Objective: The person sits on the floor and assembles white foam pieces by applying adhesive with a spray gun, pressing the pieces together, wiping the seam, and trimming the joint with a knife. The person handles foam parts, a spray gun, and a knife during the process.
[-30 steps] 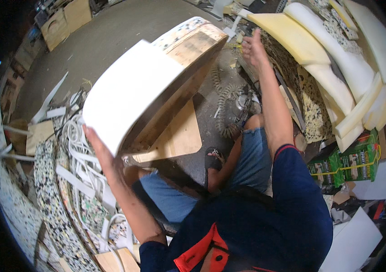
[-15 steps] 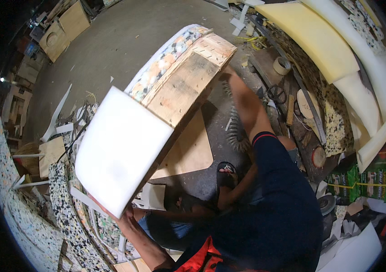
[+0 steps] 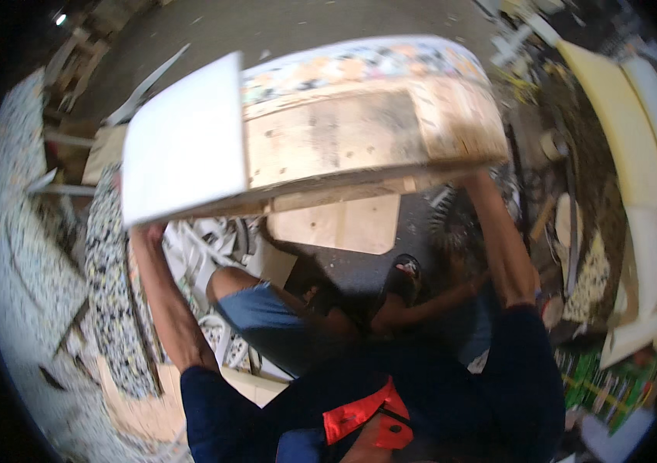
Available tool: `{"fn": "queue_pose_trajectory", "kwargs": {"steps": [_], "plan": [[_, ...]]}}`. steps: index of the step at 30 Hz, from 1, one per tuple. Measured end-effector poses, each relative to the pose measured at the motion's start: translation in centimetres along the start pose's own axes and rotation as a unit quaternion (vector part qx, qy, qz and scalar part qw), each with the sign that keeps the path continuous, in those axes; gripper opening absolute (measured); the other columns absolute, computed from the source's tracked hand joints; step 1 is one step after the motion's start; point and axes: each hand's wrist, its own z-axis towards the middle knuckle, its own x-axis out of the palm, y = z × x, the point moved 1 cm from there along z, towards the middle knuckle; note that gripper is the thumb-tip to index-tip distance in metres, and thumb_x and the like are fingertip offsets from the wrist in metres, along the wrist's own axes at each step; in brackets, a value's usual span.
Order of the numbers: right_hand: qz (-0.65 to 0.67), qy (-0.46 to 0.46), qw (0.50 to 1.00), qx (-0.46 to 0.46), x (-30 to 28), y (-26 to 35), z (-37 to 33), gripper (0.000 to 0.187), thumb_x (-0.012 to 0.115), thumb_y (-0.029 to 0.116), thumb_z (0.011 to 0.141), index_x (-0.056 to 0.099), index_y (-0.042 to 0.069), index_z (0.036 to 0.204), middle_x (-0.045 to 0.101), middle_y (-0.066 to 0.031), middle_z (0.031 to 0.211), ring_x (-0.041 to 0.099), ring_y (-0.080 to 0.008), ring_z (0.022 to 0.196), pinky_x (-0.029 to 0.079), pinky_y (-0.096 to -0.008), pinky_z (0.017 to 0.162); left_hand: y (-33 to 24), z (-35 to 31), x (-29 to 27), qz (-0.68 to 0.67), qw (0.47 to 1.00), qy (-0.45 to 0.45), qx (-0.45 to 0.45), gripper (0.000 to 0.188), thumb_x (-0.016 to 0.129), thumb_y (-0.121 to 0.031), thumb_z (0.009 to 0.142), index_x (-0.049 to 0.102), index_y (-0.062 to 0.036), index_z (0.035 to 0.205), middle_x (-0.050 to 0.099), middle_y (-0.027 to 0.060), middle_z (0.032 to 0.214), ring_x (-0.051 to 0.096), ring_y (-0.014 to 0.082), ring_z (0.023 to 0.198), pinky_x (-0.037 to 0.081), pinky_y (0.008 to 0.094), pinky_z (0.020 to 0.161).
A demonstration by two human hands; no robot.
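A foam-padded wooden frame (image 3: 321, 143) is held up across my front, off the floor. Its bare wood side faces me, with speckled foam (image 3: 359, 65) along the far upper edge. A white foam sheet (image 3: 182, 143) covers its left end. My left hand (image 3: 149, 230) grips the lower left corner, and my right hand (image 3: 476, 179) supports the right end from below. Most fingers of both hands are hidden by the frame. Below it lies a flat wooden board (image 3: 336, 224) with rounded corners.
Speckled foam slabs (image 3: 116, 285) and white scraps (image 3: 201, 243) lie at my left. Yellow foam (image 3: 614, 116) rests at the right, near a tape roll (image 3: 552, 144) and a coiled hose (image 3: 444, 220). Green packages (image 3: 602, 386) sit at the lower right.
The padded frame has swung from a steep diagonal to nearly level across my view. My left hand has moved up and left, my right hand down and right; both still hold it.
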Motion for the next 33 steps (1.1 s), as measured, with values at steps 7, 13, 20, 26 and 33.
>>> {"fn": "queue_pose_trajectory", "kwargs": {"steps": [7, 13, 20, 26, 33], "plan": [[0.046, -0.014, 0.999, -0.012, 2.2, -4.0, -3.3, 0.066, 0.058, 0.049, 0.097, 0.046, 0.002, 0.141, 0.061, -0.0150, 0.129, 0.062, -0.0317, 0.109, 0.052, -0.0462, 0.094, -2.6, 2.9, -2.5, 0.161, 0.987, 0.012, 0.011, 0.067, 0.038, -0.057, 0.104, 0.051, -0.0020, 0.140, 0.058, 0.0098, 0.138, 0.054, 0.0254, 0.127, 0.047, 0.0417, 0.103], [-0.389, -0.383, 0.835, -0.074, -2.4, -2.9, -8.9, 0.054, 0.068, 0.045, 0.091, 0.065, -0.005, 0.111, 0.070, -0.0168, 0.104, 0.066, -0.0273, 0.096, 0.051, -0.0429, 0.085, -4.3, -2.5, -1.8, 0.391, 0.913, -0.011, 0.117, 0.066, 0.039, -0.054, 0.104, 0.034, -0.0119, 0.154, 0.041, 0.0161, 0.151, 0.043, 0.0314, 0.137, 0.039, 0.0466, 0.111], [-0.425, -0.597, 0.677, -0.064, -3.3, -5.3, -15.5, 0.037, 0.083, 0.028, 0.075, 0.064, -0.001, 0.087, 0.070, -0.0202, 0.087, 0.069, -0.0368, 0.086, 0.053, -0.0448, 0.078, -3.9, -2.2, -0.5, 0.317, 0.939, 0.005, 0.134, 0.066, 0.044, -0.050, 0.103, 0.033, -0.0085, 0.154, 0.036, 0.0184, 0.155, 0.037, 0.0324, 0.141, 0.033, 0.0498, 0.114], [-0.309, -0.616, 0.724, 0.010, -6.7, -6.7, -17.3, 0.072, 0.086, 0.036, 0.070, 0.058, -0.011, 0.117, 0.065, -0.0275, 0.113, 0.063, -0.0412, 0.112, 0.051, -0.0523, 0.094, -4.0, -2.6, -0.5, 0.316, 0.943, -0.013, 0.107, 0.065, 0.043, -0.051, 0.103, 0.035, -0.0106, 0.154, 0.037, 0.0180, 0.156, 0.040, 0.0333, 0.140, 0.036, 0.0503, 0.113], [-0.463, -0.570, 0.661, -0.157, -13.9, -7.7, -11.9, 0.062, 0.072, 0.040, 0.087, 0.062, -0.010, 0.121, 0.066, -0.0296, 0.116, 0.063, -0.0444, 0.109, 0.047, -0.0503, 0.096, -2.9, -4.1, -0.1, 0.354, 0.925, -0.065, 0.118, 0.081, 0.054, -0.066, 0.092, 0.039, -0.0155, 0.153, 0.041, 0.0148, 0.153, 0.045, 0.0344, 0.134, 0.035, 0.0486, 0.110]]}}
